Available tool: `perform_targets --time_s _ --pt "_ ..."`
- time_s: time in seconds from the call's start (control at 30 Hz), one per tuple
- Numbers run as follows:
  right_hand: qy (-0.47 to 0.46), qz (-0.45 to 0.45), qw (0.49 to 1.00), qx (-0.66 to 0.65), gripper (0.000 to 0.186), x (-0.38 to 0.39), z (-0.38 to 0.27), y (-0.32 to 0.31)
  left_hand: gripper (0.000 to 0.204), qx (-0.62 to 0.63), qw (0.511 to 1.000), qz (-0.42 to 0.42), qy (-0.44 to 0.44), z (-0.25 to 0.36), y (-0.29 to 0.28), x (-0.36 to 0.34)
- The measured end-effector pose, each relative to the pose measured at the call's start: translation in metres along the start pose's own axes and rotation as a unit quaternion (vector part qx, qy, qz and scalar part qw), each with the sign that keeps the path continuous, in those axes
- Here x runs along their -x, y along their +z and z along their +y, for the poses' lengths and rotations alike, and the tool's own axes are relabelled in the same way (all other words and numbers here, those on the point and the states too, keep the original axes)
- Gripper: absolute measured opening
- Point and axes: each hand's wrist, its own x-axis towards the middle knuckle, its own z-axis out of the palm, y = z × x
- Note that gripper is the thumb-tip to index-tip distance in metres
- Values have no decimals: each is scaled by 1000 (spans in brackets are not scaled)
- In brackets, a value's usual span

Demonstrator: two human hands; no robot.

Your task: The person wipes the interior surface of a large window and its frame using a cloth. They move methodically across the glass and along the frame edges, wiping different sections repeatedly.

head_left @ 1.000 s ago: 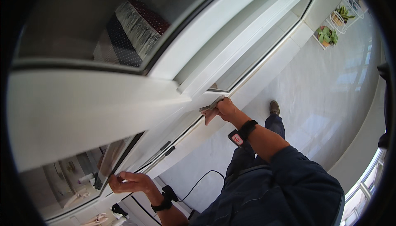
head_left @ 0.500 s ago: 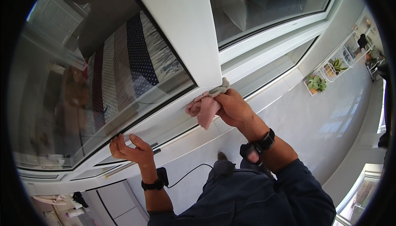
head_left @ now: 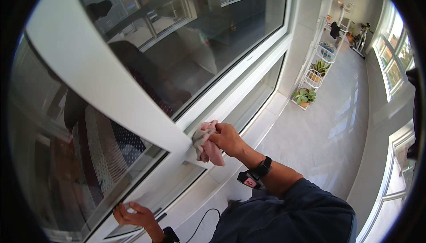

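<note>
My right hand (head_left: 227, 140) is closed on a crumpled pink and grey cloth (head_left: 209, 147). It presses the cloth against the white window frame (head_left: 178, 136), by the lower corner where the upright meets the sill rail. At the lower left my left hand (head_left: 135, 215) rests at the bottom rail of the left glass pane (head_left: 93, 172). Its fingers curl over the rail's edge, with the thumb a little apart. Behind that pane a bed with a striped and dotted cover shows through the glass.
A tiled ledge (head_left: 208, 178) runs below the window. To the right, a white plant stand (head_left: 316, 75) with potted plants stands along the wall on a pale shiny floor (head_left: 306, 141). More windows (head_left: 392, 172) line the far right. A black cable (head_left: 202, 221) hangs near my body.
The view has swung right, so more of the right pane and the plant stand show. My right hand still grips the cloth at the frame's corner; my left hand stays at the rail.
</note>
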Motion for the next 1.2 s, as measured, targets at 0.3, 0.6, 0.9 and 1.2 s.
perform_targets --time_s 0.3,0.6,0.9,1.2 --pt "-234 394 885 80 16 -82 2 -170 47 -20 998 49 -41 20 -3 -13" --pt "-462 355 740 335 53 -113 -42 -168 38 -40 996 44 -70 42 -6 -29" --pt "-408 421 742 325 53 -164 -38 -243 44 -103 990 -30 -90 37 -5 -14" --pt "-419 558 636 330 35 -249 -53 -418 39 -143 983 -79 -86 18 -3 13"
